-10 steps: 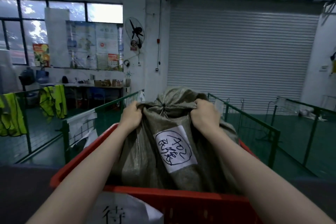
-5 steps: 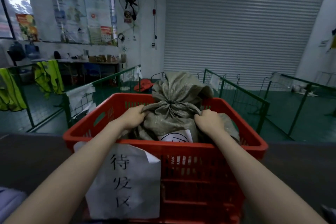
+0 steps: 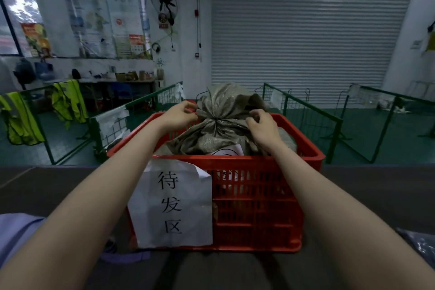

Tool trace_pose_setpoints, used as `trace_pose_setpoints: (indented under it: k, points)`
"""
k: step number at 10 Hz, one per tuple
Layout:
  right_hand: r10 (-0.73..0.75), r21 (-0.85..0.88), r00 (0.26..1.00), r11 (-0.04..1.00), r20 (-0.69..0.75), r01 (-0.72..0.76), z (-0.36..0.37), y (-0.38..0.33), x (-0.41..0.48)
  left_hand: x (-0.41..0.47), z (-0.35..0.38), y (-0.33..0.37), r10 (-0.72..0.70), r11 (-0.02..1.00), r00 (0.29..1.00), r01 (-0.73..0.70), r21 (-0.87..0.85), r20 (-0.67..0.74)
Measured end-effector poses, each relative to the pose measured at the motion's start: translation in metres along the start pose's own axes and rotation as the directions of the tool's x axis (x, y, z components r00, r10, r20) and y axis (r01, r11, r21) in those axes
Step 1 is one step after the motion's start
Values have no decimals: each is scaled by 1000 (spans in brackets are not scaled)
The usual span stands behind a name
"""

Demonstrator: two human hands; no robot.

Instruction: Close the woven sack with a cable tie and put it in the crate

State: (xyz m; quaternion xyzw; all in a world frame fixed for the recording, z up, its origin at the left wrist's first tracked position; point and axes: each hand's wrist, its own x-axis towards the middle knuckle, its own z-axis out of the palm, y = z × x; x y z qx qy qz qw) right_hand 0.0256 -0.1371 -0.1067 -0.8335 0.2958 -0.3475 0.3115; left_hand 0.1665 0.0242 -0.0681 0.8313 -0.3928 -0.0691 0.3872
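The grey-green woven sack [image 3: 219, 134] sits inside the red plastic crate [image 3: 259, 165]. Its neck is cinched tight with the top flaring above it. I cannot make out the cable tie itself. A white handwritten label [image 3: 227, 152] on the sack peeks just above the crate's front rim. My left hand [image 3: 181, 114] hovers at the left of the flared top, its fingers loosely curled and its fingertips at the fabric's edge. My right hand [image 3: 262, 125] is over the sack's right shoulder, fingers loosely curled and holding nothing.
The crate stands on a dark table [image 3: 364, 186] and has a white paper sign [image 3: 174, 202] taped to its front. Green wire fences [image 3: 313, 110] run behind on both sides, with hi-vis vests [image 3: 68, 103] on the left one. Purple cloth [image 3: 16, 231] lies at lower left.
The sack went down into the crate, held by both hands. Both hands have now let go of its shoulders and lifted up beside the tied neck.
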Motion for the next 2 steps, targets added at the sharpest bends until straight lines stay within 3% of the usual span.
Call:
trace_pose_setpoints:
  k: [1, 2]
  points:
    - [54, 302, 998, 951, 34, -62, -18, -20, -1, -7, -7, 10, 65, 998, 998, -66, -25, -16]
    - [82, 458, 993, 882, 87, -113, -36, -35, -6, -20, -12, 22, 110, 984, 989, -122, -131, -95]
